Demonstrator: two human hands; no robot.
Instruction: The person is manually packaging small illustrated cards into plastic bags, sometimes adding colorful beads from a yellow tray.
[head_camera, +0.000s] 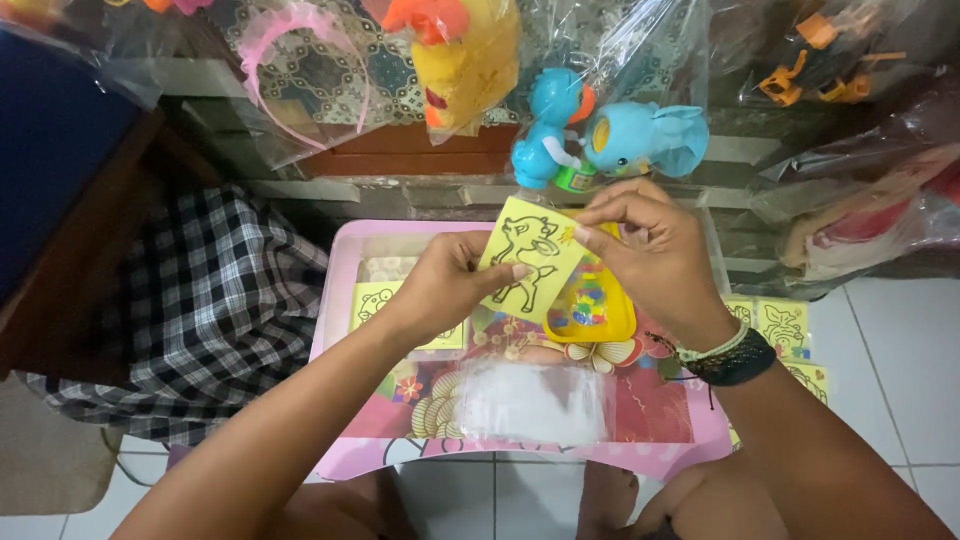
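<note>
yellow card (527, 262) | pinched between left hand (440, 285) and right hand (655, 255) fingers

Even, soft daylight fills the scene, casting only faint shadows beneath the forearms. Glare streaks the clear plastic bags (640, 40) at the far side, and a white sheen washes out the plastic sheet (533, 402) on the near table. Wide-angle bending shows at the edges; detail is slightly soft throughout.

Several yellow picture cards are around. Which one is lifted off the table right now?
The yellow card with the black animal outline, pinched between the left hand and right hand. The others lie flat.
</note>
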